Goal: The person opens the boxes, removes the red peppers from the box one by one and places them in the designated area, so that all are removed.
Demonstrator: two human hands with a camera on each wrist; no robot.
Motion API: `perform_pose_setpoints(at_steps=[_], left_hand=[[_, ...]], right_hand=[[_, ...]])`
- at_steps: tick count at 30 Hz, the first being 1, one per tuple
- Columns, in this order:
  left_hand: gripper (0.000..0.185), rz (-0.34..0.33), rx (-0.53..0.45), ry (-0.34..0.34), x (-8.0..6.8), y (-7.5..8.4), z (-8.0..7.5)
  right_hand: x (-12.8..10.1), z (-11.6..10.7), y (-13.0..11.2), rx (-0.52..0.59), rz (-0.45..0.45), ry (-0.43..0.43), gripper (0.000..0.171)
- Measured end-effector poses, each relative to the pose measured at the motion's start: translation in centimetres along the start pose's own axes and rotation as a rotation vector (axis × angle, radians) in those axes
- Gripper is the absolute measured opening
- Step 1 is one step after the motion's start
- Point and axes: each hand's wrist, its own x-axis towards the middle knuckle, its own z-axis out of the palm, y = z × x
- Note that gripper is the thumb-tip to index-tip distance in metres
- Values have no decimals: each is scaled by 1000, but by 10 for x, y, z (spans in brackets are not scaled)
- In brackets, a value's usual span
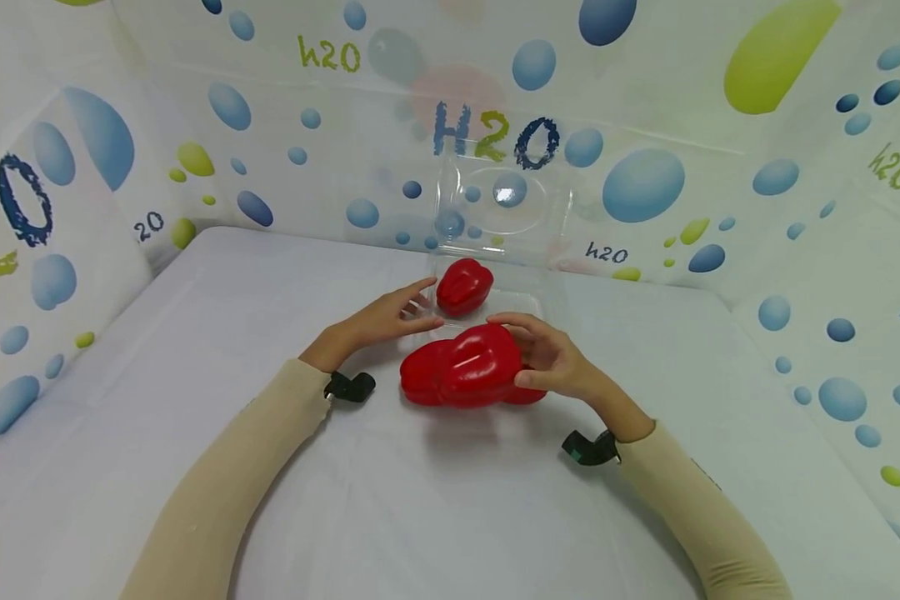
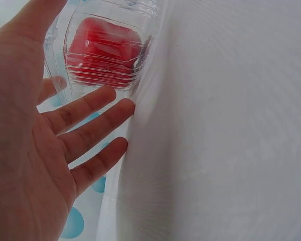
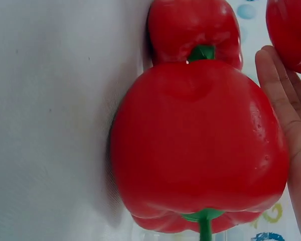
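Note:
My right hand (image 1: 558, 358) grips a glossy red bell pepper (image 1: 483, 364), fingers at its top and thumb at its near side. It hangs above the table, partly covering two more bell peppers: one (image 1: 420, 377) on the left, another (image 1: 527, 393) on the right. In the right wrist view, the held pepper (image 3: 293, 35) is cut off at the upper corner; the nearer table pepper (image 3: 200, 145) has a green stem. A fourth bell pepper (image 1: 465, 287) lies in the left part of a clear plastic clamshell box (image 1: 521, 304). My left hand (image 1: 390, 315), fingers spread, is beside the box's left side.
The box's clear lid (image 1: 502, 200) stands raised against the patterned backdrop (image 1: 390, 125) behind the table. A white cloth (image 1: 330, 517) covers the table. Dark wrist cameras (image 1: 352, 387) sit on both wrists, close to the cloth.

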Motion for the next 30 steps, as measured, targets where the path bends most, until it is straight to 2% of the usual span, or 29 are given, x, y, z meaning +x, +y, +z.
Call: perform_pose_setpoints(at_steps=[8, 17, 30], left_hand=[[86, 3, -7, -4, 0, 1, 0], [86, 28, 9, 4, 0, 0, -1], [85, 28, 20, 1, 1, -2, -1]], right_hand=[[2, 8, -6, -3, 63, -33, 66], [5, 24, -15, 7, 173, -193, 75], [6, 40, -10, -44, 327, -311, 69]])
